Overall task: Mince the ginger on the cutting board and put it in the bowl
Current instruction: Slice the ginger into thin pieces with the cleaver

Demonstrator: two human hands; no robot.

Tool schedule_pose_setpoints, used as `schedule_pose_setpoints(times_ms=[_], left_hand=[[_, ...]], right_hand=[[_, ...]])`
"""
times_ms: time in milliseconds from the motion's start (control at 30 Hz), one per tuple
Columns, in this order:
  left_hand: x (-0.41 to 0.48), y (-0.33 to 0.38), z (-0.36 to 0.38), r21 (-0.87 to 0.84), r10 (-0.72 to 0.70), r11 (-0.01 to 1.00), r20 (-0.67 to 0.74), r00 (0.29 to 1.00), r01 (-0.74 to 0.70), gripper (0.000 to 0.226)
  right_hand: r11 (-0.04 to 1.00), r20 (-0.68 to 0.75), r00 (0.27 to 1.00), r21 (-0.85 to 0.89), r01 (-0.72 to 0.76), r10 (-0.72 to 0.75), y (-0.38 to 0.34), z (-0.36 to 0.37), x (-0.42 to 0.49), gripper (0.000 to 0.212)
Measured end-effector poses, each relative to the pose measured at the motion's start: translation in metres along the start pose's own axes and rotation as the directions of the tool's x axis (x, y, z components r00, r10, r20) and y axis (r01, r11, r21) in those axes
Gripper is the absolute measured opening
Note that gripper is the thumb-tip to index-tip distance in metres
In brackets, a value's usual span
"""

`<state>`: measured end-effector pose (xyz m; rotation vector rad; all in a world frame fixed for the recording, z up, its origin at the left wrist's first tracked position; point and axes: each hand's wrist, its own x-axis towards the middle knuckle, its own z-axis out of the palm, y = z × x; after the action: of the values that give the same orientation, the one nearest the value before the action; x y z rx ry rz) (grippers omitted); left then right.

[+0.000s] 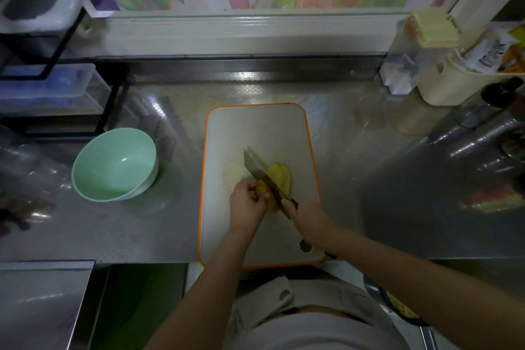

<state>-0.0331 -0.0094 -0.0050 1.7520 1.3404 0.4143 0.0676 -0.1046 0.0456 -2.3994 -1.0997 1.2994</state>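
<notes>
A white cutting board [255, 128] with an orange rim lies on the steel counter in the middle. Yellow ginger slices [281, 177] rest on it, fanned out to the right of the blade. My left hand [247, 204] pins a ginger piece [261, 192] against the board. My right hand [308, 220] grips the handle of a cleaver [261, 172], whose blade slants across the ginger between the held piece and the cut slices. A pale green bowl [113, 165] stands left of the board with nothing in it.
Clear storage boxes on a black rack [51, 88] fill the left back. A cream container [443, 85], a clear lidded box [412, 60] and bottles [488, 111] stand at the right back. The counter's front edge runs just below the board.
</notes>
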Motion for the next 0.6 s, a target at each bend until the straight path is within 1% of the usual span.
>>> schedule_pose_setpoints(times_ms=[33, 67, 100, 133, 167, 200, 233, 267, 300, 333, 367, 400, 433, 467, 500, 533, 600], left_hand=[[0.001, -0.001, -0.001, -0.01, -0.012, 1.0, 0.0, 1.0, 0.012, 0.027], [0.002, -0.002, -0.001, -0.02, -0.019, 1.0, 0.002, 1.0, 0.019, 0.027], [0.002, -0.004, -0.001, -0.025, -0.019, 0.999, 0.005, 1.0, 0.019, 0.027], [0.003, -0.005, -0.001, -0.03, -0.012, 0.999, 0.009, 1.0, 0.012, 0.027], [0.002, -0.005, -0.001, -0.037, -0.003, 0.999, 0.014, 1.0, 0.004, 0.027], [0.002, -0.005, -0.001, -0.041, 0.003, 0.999, 0.018, 1.0, -0.003, 0.025], [0.001, -0.004, -0.001, -0.042, 0.007, 0.999, 0.021, 1.0, -0.006, 0.022], [0.001, -0.003, -0.002, -0.044, 0.005, 0.999, 0.024, 1.0, -0.004, 0.021], [0.001, -0.003, -0.002, -0.048, -0.001, 0.999, 0.024, 1.0, 0.002, 0.02], [0.001, -0.002, -0.002, -0.052, -0.009, 0.999, 0.021, 1.0, 0.01, 0.021], [0.001, -0.001, -0.002, -0.055, -0.016, 0.998, 0.017, 1.0, 0.017, 0.02], [0.001, -0.001, -0.002, -0.056, -0.021, 0.998, 0.011, 1.0, 0.021, 0.02], [0.0, -0.002, -0.002, -0.057, -0.023, 0.998, 0.006, 1.0, 0.024, 0.019], [0.0, -0.002, -0.002, -0.056, -0.025, 0.998, 0.0, 1.0, 0.025, 0.019], [-0.001, -0.002, -0.002, -0.057, -0.025, 0.998, -0.003, 1.0, 0.025, 0.019], [-0.001, -0.002, -0.002, -0.063, -0.024, 0.998, -0.004, 1.0, 0.024, 0.019], [-0.002, -0.003, -0.001, -0.08, -0.024, 0.997, -0.009, 1.0, 0.024, 0.019]], right_hand=[[1.0, 0.011, 1.0, 0.02, -0.006, 0.006, 0.003, 0.002, -0.006, 0.037], [1.0, 0.014, 1.0, 0.018, -0.013, 0.013, 0.006, 0.001, -0.012, 0.035], [0.997, 0.033, 0.997, 0.036, -0.067, 0.066, 0.009, 0.002, -0.014, 0.024], [0.995, 0.044, 0.994, 0.033, -0.098, 0.096, 0.013, 0.001, -0.014, 0.028], [0.995, 0.023, 0.995, 0.04, -0.095, 0.094, 0.015, -0.002, -0.014, 0.049], [0.988, 0.038, 0.992, 0.09, -0.122, 0.119, 0.016, -0.006, -0.014, 0.06], [0.99, 0.011, 0.994, 0.088, -0.113, 0.112, 0.019, -0.006, -0.008, 0.062], [0.987, -0.005, 0.995, 0.125, -0.102, 0.104, 0.02, -0.007, -0.007, 0.057], [0.988, -0.025, 0.995, 0.123, -0.094, 0.098, 0.017, -0.007, -0.009, 0.047], [0.993, -0.055, 0.997, 0.106, -0.051, 0.057, 0.015, -0.008, -0.011, 0.036], [0.998, -0.027, 1.0, 0.056, -0.015, 0.016, 0.011, -0.011, -0.015, 0.042], [0.998, -0.031, 1.0, 0.068, 0.002, 0.0, 0.01, -0.014, -0.018, 0.057], [0.996, -0.035, 0.999, 0.093, -0.004, 0.007, 0.008, -0.016, -0.018, 0.065], [0.998, -0.053, 0.998, 0.062, 0.016, -0.013, 0.007, -0.017, -0.02, 0.065], [0.999, -0.051, 0.998, 0.044, 0.021, -0.019, 0.005, -0.018, -0.022, 0.06], [0.999, -0.064, 0.997, 0.034, 0.036, -0.034, 0.008, -0.017, -0.021, 0.054], [0.999, -0.077, 0.997, 0.033, 0.034, -0.031, 0.008, -0.017, -0.022, 0.05]])
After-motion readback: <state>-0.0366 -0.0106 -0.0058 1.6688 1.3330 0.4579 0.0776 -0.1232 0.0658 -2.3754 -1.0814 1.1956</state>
